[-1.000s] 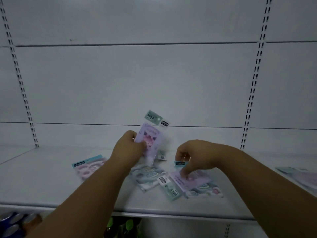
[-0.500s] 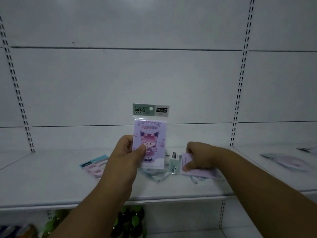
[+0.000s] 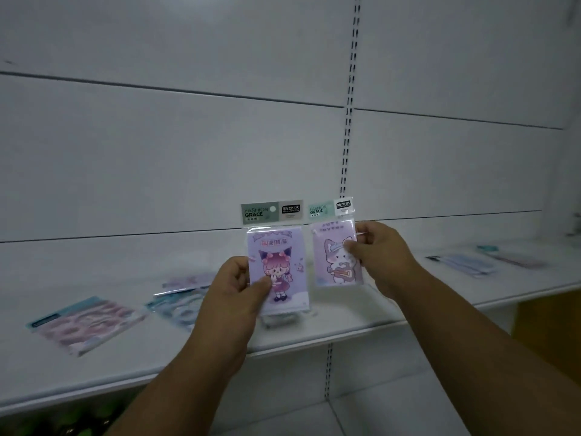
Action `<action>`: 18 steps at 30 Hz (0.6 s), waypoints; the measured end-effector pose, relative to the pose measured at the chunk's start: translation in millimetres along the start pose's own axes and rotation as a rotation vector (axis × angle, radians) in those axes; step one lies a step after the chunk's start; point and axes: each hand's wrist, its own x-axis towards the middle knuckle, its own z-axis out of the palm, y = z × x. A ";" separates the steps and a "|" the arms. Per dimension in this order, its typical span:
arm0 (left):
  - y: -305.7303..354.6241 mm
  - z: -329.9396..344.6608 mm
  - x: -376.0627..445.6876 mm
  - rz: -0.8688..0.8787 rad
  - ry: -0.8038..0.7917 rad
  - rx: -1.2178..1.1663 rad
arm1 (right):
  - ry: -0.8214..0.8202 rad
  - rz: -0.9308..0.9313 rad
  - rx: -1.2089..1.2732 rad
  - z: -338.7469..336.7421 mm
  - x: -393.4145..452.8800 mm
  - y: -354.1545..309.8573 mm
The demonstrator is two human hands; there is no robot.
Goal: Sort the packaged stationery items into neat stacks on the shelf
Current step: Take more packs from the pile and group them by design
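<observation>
My left hand [image 3: 234, 297] holds a purple packet with a cartoon girl [image 3: 278, 262] upright above the white shelf [image 3: 314, 332]. Beside it, my right hand [image 3: 382, 251] holds a purple packet with a cartoon cat [image 3: 333, 250], also upright. Both packets carry green header cards and stand side by side, almost touching. Lying flat on the shelf to the left are a pink-and-teal packet [image 3: 85, 322] and a pair of overlapping bluish packets [image 3: 179, 297]. More packets under my left hand are mostly hidden.
Further packets [image 3: 465, 262] lie on the adjoining shelf section at the right. A slotted upright [image 3: 349, 121] runs down the white back panel. Green items show dimly below the shelf at the lower left [image 3: 81, 426]. An orange surface sits at the lower right [image 3: 553, 325].
My right hand has lifted the cat packet off the shelf and raised it next to the girl packet. The view has swung to the right, so the shelf items now sit further left.
</observation>
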 end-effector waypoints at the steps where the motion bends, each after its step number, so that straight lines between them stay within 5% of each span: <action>1: -3.2 20.2 1.0 -0.001 -0.024 -0.012 | 0.010 0.015 0.009 -20.5 -0.9 3.3; 12: -41.0 291.6 4.2 -0.094 -0.108 -0.214 | 0.198 0.040 -0.102 -270.1 30.1 62.9; 18: -71.2 372.9 20.4 -0.139 -0.046 -0.178 | 0.189 0.120 -0.203 -344.2 91.8 97.8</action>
